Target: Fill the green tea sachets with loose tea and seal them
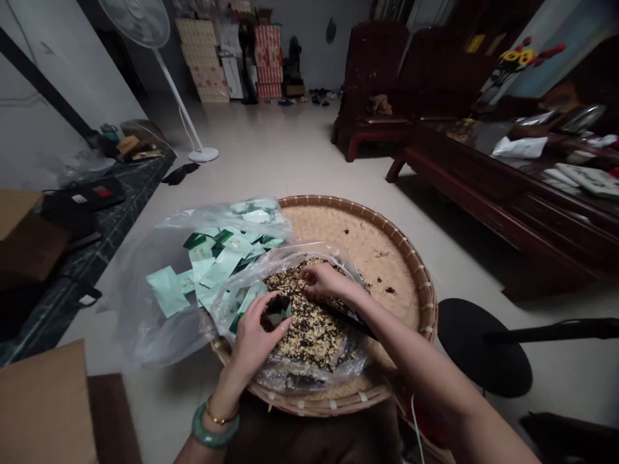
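My left hand, with a jade bangle and a gold bracelet at the wrist, has its thumb and fingers around a small green packet whose mouth gapes dark. Close by, the fingertips of my right hand are pinched together over a loose mix of dried pale and dark flakes. What they pinch is too small to make out. The mix lies in a clear plastic bag on a round woven bamboo tray. A black handle rests in the mix under my right forearm.
Several light green packets spill from a large clear bag at the left. A standing fan is farther off. Cardboard sits at lower left, a round black base at right. A wooden table stands beyond it.
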{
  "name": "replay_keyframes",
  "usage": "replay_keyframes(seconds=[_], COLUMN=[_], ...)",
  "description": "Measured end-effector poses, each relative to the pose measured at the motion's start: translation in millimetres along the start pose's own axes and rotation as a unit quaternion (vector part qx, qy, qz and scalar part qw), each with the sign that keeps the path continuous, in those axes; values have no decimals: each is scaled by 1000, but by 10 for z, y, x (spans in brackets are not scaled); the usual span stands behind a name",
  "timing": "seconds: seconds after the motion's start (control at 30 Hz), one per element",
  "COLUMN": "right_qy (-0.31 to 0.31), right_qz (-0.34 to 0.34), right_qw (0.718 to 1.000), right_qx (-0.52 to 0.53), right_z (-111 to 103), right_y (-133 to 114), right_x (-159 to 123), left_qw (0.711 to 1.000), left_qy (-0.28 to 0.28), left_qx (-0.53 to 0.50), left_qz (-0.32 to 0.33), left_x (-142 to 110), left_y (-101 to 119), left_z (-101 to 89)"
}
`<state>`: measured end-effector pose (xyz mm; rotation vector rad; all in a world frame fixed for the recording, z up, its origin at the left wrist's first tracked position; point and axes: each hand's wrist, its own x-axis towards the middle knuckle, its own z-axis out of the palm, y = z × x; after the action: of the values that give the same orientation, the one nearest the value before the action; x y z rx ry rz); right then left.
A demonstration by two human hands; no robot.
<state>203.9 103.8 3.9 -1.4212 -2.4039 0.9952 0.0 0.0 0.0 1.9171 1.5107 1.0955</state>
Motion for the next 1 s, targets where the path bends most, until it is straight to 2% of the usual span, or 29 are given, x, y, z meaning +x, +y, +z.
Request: replay_keyframes(seconds=[0.17, 0.3, 0.37, 0.5, 0.63, 0.73, 0.87, 1.0], right_qy=[15, 47, 67, 71, 117, 104, 64, 96], right_qz=[1, -40, -68, -88, -67, -66, -125, -171], right_qw=[995, 967, 959, 959, 955, 970, 984, 978], right_qx=[98, 246, 267, 259, 265, 211, 111, 66], right_z=[-181, -316, -345, -333, -303, -273, -141, 61], right_y=[-92, -423, -634, -898, -862, -807, -832, -853], right_x=[-208, -412, -492, -566, -579, -607, -664, -717], left_qw=[1000, 1000, 1000, 1000, 1000, 1000, 1000, 1000], left_qy=[3, 7, 5, 19, 16, 9, 12, -14], left_qx=[4, 9, 10, 12, 9, -2, -6, 6], left_qz=[6, 14, 13, 4, -4, -9, -4, 13], left_x=[10, 7, 1, -14, -25, -27, -43, -81], left_y=[18, 20, 11, -24, -33, -22, -19, -11], left_z=[17, 51, 70, 98, 93, 84, 90, 53])
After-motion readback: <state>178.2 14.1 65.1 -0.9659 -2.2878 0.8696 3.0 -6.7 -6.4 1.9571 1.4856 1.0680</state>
